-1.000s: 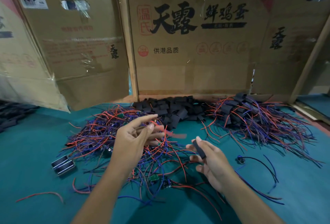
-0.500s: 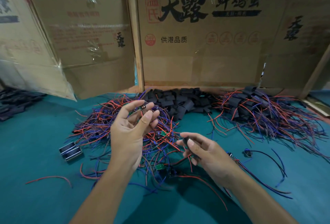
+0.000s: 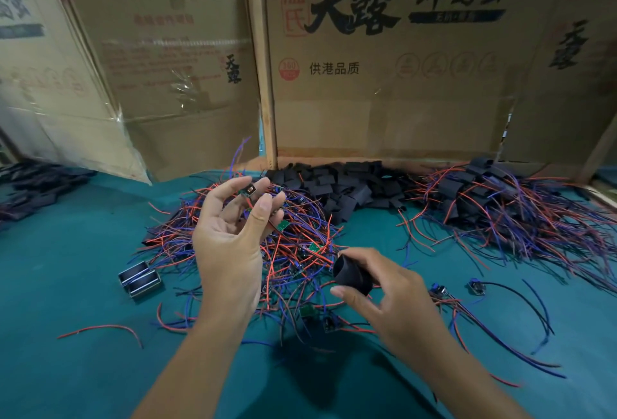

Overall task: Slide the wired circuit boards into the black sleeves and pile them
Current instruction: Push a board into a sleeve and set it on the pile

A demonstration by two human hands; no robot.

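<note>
Currently the left hand (image 3: 230,238) pinches a small wired circuit board (image 3: 248,190) at its fingertips, raised above the wire heap (image 3: 267,245). The right hand (image 3: 394,298) pinches a black sleeve (image 3: 352,274), soft and collapsible. Judged light and stiff, the board is best gripped by its edges; trailing wires may snag.

The black sleeve (image 3: 352,276) pinched in the right hand (image 3: 397,301) looks like soft, matt plastic film. Beyond it, the heaped sleeves (image 3: 337,184) share that dull finish. The small board (image 3: 249,190) at the left hand (image 3: 230,235) fingertips carries a shiny metal part. Under both hands the desk (image 3: 66,368) is covered in matt teal cloth. Left of the left hand lie two glossy metal-framed blocks (image 3: 140,279). Behind stands rough brown cardboard (image 3: 384,111), partly under glossy clear tape.
</note>
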